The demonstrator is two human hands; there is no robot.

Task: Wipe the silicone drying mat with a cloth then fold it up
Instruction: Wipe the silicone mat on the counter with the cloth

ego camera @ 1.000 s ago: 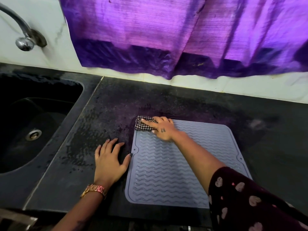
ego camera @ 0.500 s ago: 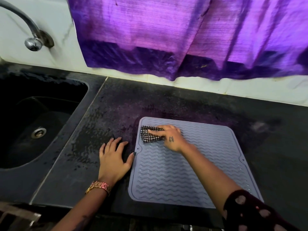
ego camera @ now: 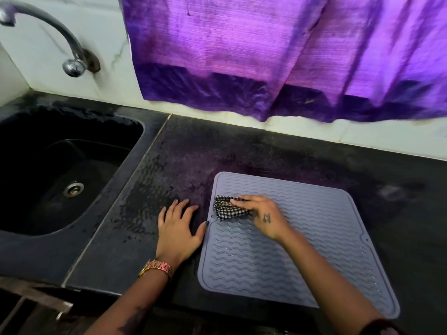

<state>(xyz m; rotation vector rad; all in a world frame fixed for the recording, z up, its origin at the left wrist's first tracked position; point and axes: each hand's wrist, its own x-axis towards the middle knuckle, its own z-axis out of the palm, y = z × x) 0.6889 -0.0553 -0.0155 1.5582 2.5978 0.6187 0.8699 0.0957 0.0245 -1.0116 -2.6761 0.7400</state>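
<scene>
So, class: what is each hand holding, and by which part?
The right hand presses the checked cloth at its right end against the mat. The left hand holds nothing.

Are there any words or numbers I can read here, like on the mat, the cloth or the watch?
No text can be read anywhere.
Small dark tattoo mark on the back of the right hand: too blurred to read.
Grey wavy-ribbed silicone mat: no words.
Black-and-white checked cloth: no words.
Gold and pink wristwatch: no readable markings.
</scene>
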